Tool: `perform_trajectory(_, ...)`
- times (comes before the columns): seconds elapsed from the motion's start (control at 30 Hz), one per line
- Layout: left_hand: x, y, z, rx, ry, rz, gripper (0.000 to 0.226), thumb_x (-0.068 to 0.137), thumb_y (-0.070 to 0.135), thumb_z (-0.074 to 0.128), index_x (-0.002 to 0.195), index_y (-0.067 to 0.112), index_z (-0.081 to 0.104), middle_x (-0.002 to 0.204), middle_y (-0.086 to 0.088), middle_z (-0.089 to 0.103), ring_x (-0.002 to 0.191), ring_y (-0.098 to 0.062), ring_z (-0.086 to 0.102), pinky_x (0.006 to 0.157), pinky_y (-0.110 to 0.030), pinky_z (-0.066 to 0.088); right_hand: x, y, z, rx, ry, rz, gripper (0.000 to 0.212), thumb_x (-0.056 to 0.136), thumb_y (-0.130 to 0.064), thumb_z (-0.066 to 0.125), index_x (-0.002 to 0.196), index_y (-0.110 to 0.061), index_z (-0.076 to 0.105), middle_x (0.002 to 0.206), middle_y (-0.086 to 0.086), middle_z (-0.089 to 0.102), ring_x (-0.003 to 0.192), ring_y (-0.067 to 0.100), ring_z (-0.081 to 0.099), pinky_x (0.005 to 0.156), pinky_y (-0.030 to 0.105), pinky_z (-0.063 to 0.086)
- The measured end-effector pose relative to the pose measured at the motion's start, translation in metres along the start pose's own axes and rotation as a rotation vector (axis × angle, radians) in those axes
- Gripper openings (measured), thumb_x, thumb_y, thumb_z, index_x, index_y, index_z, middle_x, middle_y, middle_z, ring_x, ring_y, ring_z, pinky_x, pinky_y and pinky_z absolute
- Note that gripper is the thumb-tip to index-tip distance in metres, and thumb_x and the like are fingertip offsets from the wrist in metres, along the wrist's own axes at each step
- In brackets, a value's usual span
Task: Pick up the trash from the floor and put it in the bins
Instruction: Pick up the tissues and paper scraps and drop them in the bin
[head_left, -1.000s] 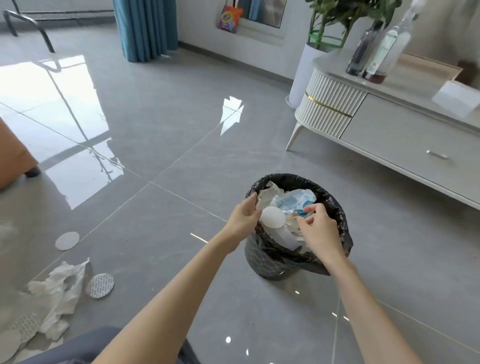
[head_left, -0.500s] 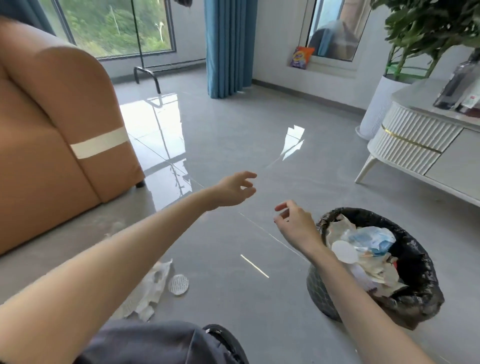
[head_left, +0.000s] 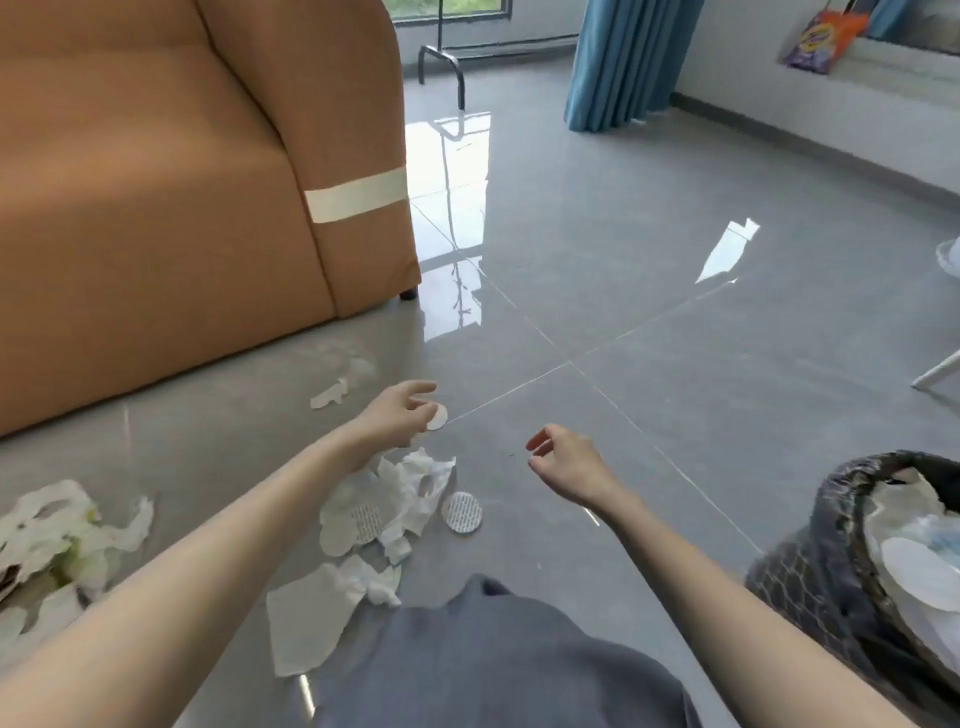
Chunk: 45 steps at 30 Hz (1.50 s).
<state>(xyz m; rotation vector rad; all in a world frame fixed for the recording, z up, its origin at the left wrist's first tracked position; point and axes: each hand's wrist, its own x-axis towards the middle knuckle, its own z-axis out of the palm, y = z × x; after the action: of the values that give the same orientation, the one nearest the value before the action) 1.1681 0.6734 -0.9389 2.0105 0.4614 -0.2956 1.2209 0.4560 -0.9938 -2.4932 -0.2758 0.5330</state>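
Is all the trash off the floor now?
No, crumpled tissue and a round dotted disc lie on the grey floor in front of the orange sofa.

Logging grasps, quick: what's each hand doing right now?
Left hand: open, fingers loosely curled, holding nothing.
Right hand: open, loosely curled, empty.

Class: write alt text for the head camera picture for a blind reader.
A left hand reaches for a round white pad on a grey floor littered with torn tissue. The right hand hovers empty near a full bin.
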Motion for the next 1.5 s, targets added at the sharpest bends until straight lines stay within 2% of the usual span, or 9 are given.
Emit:
perform_trajectory(0.07, 0.003, -0.037, 0.005, -0.011, 0.016, -0.055, 0.042, 0.097, 0.020, 0.045, 0.139, 0.018, 0.041, 0.130, -0.008, 0.055, 0.100, -0.019, 0.056, 0.071, -0.025, 0.045, 0.013, 0.002, 0.029, -0.015, -0.092, -0.025, 0.025, 0.085, -0.016, 0.058, 0.110, -0.013, 0.063, 0.113, 0.005, 0.066, 0.108, 0.021, 0.060, 0.088, 0.026, 0.044)
perform_trajectory(0.2, 0.004, -0.100, 0.017, 0.001, 0.066, -0.146, 0.042, 0.096, 0.016, 0.047, 0.138, 0.017, 0.042, 0.136, -0.007, 0.051, 0.119, -0.020, 0.052, 0.094, -0.028, 0.043, 0.033, 0.002, 0.078, -0.084, -0.234, -0.097, 0.036, 0.084, -0.017, 0.064, 0.119, -0.012, 0.060, 0.123, 0.007, 0.058, 0.111, 0.021, 0.055, 0.086, 0.021, 0.036)
perform_trajectory(0.47, 0.001, -0.200, 0.031, 0.193, 0.102, -0.214, 0.051, 0.092, 0.018, 0.052, 0.141, 0.016, 0.038, 0.146, -0.008, 0.041, 0.135, -0.024, 0.038, 0.109, -0.031, 0.031, 0.067, 0.007, 0.157, -0.302, -0.392, -0.158, 0.056, 0.090, -0.019, 0.058, 0.141, -0.008, 0.037, 0.144, 0.012, 0.036, 0.130, 0.030, 0.039, 0.106, 0.031, 0.032)
perform_trajectory(0.77, -0.017, -0.247, 0.059, 0.333, 0.227, -0.503, 0.080, 0.070, 0.053, 0.066, 0.137, 0.042, 0.024, 0.146, -0.004, 0.013, 0.135, -0.029, 0.013, 0.105, -0.044, 0.029, 0.076, 0.021, 0.182, -0.381, -0.219, -0.117, 0.056, 0.079, -0.024, 0.072, 0.125, -0.006, 0.046, 0.128, 0.016, 0.038, 0.121, 0.035, 0.033, 0.101, 0.033, 0.031)
perform_trajectory(0.97, -0.019, -0.239, 0.086, 0.328, 0.418, -0.579, 0.101, 0.051, 0.080, 0.061, 0.137, 0.046, 0.019, 0.147, -0.005, 0.009, 0.134, -0.033, 0.014, 0.103, -0.048, 0.026, 0.074, 0.027, 0.177, -0.399, -0.232, -0.084, 0.041, 0.084, -0.033, 0.068, 0.113, -0.007, 0.057, 0.117, 0.012, 0.039, 0.116, 0.032, 0.037, 0.096, 0.037, 0.039)
perform_trajectory(1.1, -0.017, -0.238, 0.099, 0.265, 0.489, -0.628, 0.091, 0.054, 0.071, 0.066, 0.132, 0.043, 0.030, 0.138, -0.004, 0.022, 0.124, -0.031, 0.026, 0.094, -0.043, 0.031, 0.078, 0.010, 0.168, -0.203, -0.275, -0.174, 0.024, 0.087, -0.023, 0.066, 0.101, -0.004, 0.068, 0.097, 0.009, 0.043, 0.108, 0.034, 0.047, 0.090, 0.032, 0.038)
perform_trajectory(1.2, -0.018, -0.247, 0.102, 0.290, 0.537, -0.607, 0.074, 0.065, 0.055, 0.069, 0.129, 0.037, 0.037, 0.130, -0.003, 0.032, 0.117, -0.030, 0.032, 0.089, -0.039, 0.033, 0.082, -0.018, 0.165, -0.154, -0.225, -0.277, 0.023, 0.084, -0.025, 0.070, 0.102, -0.011, 0.071, 0.123, 0.013, 0.047, 0.122, 0.031, 0.036, 0.091, 0.021, 0.023)
perform_trajectory(1.33, -0.020, -0.256, 0.098, 0.184, 0.566, -0.492, 0.053, 0.080, 0.029, 0.065, 0.128, 0.025, 0.043, 0.125, -0.005, 0.043, 0.114, -0.030, 0.038, 0.090, -0.035, 0.038, 0.096, -0.049, 0.177, -0.165, -0.330, -0.321, 0.026, 0.081, -0.028, 0.074, 0.105, -0.018, 0.071, 0.155, 0.002, 0.022, 0.136, 0.031, 0.018, 0.108, 0.031, 0.019)
perform_trajectory(1.5, -0.026, -0.269, 0.089, 0.041, 0.598, -0.375, 0.048, 0.080, 0.003, 0.062, 0.124, 0.017, 0.049, 0.116, -0.007, 0.055, 0.108, -0.030, 0.052, 0.083, -0.034, 0.042, 0.107, -0.051, 0.213, -0.326, -0.456, -0.329, 0.033, 0.079, -0.035, 0.074, 0.107, -0.019, 0.070, 0.143, 0.004, 0.039, 0.130, 0.031, 0.034, 0.102, 0.030, 0.024)
